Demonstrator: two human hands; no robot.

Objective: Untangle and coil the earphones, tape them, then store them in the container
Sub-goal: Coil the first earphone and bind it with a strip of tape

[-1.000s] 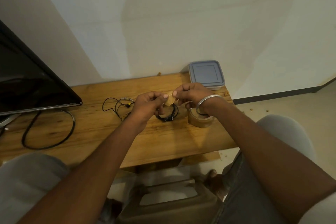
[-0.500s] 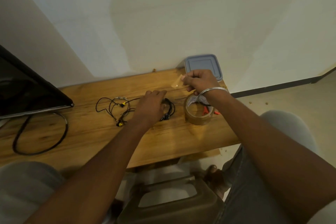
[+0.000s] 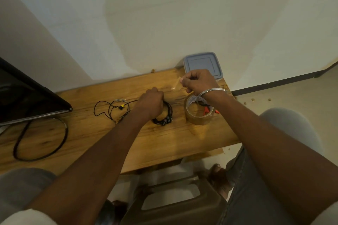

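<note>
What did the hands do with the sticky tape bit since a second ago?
The left hand let go of the tape piece and dropped onto the coiled earphones, holding them. The right hand kept the piece pinched and carried it toward the container. The tape roll and tangled earphones stayed put.

Hands: two, left hand [image 3: 150, 103] and right hand [image 3: 198, 82].
Earphone sets: two, coiled black earphones [image 3: 165, 117] and tangled earphones [image 3: 113, 110].
Brown tape roll [image 3: 196, 118]: one.
Cut tape strip [image 3: 176, 85]: one.
Lidded blue-grey container [image 3: 202, 63]: one.
Orange-handled scissors [image 3: 207, 109]: one pair.
Silver bangle [image 3: 210, 91]: one.
Dark screen [image 3: 27, 97]: one.
Thick black cable [image 3: 66, 130]: one loop.
Wooden table [image 3: 164, 142]: one.
Brown jerrycan [image 3: 182, 210]: one.
</note>
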